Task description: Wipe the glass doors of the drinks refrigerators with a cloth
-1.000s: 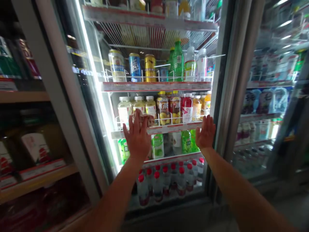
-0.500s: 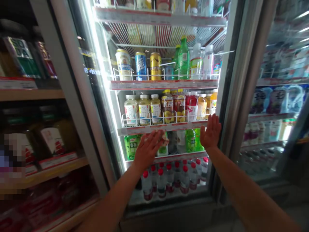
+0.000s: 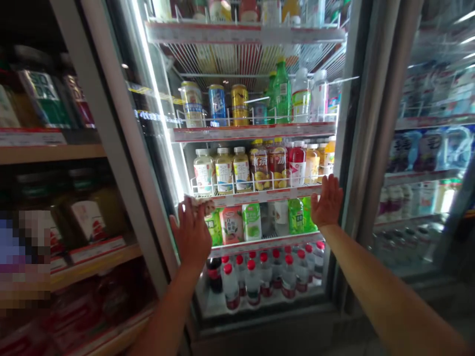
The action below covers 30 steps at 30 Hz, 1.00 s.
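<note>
My left hand [image 3: 192, 232] is at the left side of a glass cooler door [image 3: 222, 316], fingers up and partly spread. Under its fingertips a crumpled, patterned cloth [image 3: 205, 203] shows, pressed toward the glass; most of it is hidden behind the hand. My right hand [image 3: 327, 202] lies flat near the door's right edge, fingers up, with nothing in it. Behind the glass between my hands are a pink drink carton [image 3: 231, 225] and a green-and-white one [image 3: 252, 221].
Lit shelves behind the glass hold cans [image 3: 239, 105], tea bottles [image 3: 259, 163] and red-capped water bottles [image 3: 253, 282]. At left is a wooden shelf [image 3: 52, 152] with drinks. A metal door frame [image 3: 374, 148] and another cooler stand at right.
My left hand has swept left across the glass with the cloth, uncovering the pink and green cartons. My right hand has stayed nearly in place.
</note>
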{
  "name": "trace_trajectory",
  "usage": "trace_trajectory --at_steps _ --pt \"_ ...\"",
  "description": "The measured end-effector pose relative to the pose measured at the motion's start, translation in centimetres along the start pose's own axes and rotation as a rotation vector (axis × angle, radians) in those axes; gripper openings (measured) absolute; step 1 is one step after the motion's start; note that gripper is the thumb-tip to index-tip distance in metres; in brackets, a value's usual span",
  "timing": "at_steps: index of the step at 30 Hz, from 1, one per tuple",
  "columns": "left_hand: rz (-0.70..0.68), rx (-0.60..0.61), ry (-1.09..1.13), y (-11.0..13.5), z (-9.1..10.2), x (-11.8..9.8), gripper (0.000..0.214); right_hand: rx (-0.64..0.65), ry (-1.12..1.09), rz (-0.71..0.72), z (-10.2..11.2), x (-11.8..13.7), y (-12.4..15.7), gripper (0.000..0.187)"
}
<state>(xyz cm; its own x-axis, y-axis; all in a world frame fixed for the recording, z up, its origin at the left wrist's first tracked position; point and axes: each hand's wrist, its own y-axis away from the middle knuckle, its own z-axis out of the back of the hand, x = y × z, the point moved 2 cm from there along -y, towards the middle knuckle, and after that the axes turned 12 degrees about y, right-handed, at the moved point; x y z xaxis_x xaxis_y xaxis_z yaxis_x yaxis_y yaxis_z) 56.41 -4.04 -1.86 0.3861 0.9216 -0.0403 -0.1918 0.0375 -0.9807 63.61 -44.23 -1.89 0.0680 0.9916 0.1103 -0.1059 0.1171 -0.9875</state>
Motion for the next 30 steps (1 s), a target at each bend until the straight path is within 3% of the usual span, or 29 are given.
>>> trace_trajectory --at_steps 2,4,6,8,10,11,14,15,16,20,22,25,26,28,30 --pt "0.111 -0.130 0.012 -1.2 0.1 0.5 0.060 -0.011 -0.008 0.005 0.1 0.0 0.0 0.068" --pt "0.086 -0.189 0.037 -1.6 -0.3 0.1 0.062 -0.006 -0.016 0.000 0.1 0.0 0.0 0.068" --pt "-0.149 -0.070 0.080 -1.2 -1.1 -1.2 0.063 -0.001 -0.017 0.000 0.1 0.0 0.0 0.068" --pt "-0.466 0.143 0.117 -0.6 -1.9 -2.7 0.061 -0.004 -0.012 0.008 0.1 0.0 0.0 0.069" --pt "-0.584 0.231 0.106 -0.9 -2.0 -3.3 0.054 -0.013 -0.006 0.012 0.0 0.0 0.0 0.069" --pt "-0.526 0.186 0.083 -1.5 -1.9 -3.3 0.051 -0.014 -0.005 0.010 0.0 0.0 0.0 0.069" --pt "-0.172 -0.082 0.022 -3.3 -1.2 -2.9 0.051 -0.002 -0.008 -0.001 0.0 0.0 0.0 0.068" --pt "-0.121 -0.120 0.024 -3.5 -1.2 -2.9 0.051 0.001 -0.010 -0.003 0.0 0.0 0.0 0.068" --pt "-0.148 -0.106 0.041 -3.5 -1.3 -3.1 0.051 0.004 -0.011 -0.002 0.0 0.0 0.0 0.068" --pt "-0.630 0.213 0.113 -3.2 -2.3 -4.5 0.046 0.001 -0.004 0.002 0.0 0.0 -0.1 0.068" --pt "-0.582 0.172 0.095 -4.8 -2.0 -4.4 0.046 0.006 0.004 0.000 0.0 0.0 -0.1 0.068" --pt "-0.240 -0.076 0.066 -7.9 -1.3 -4.6 0.049 0.020 0.020 -0.008 0.0 0.0 -0.1 0.068" --pt "-0.186 -0.109 0.064 -8.3 -1.4 -5.0 0.049 0.021 0.024 -0.012 0.0 0.0 -0.1 0.068" --pt "-0.271 -0.054 0.082 -8.0 -2.0 -6.6 0.047 0.014 0.023 -0.010 0.1 0.1 -0.1 0.067" --pt "-0.589 0.135 0.120 -6.7 -3.0 -8.3 0.043 0.004 0.022 -0.007 0.2 0.2 -0.2 0.067"
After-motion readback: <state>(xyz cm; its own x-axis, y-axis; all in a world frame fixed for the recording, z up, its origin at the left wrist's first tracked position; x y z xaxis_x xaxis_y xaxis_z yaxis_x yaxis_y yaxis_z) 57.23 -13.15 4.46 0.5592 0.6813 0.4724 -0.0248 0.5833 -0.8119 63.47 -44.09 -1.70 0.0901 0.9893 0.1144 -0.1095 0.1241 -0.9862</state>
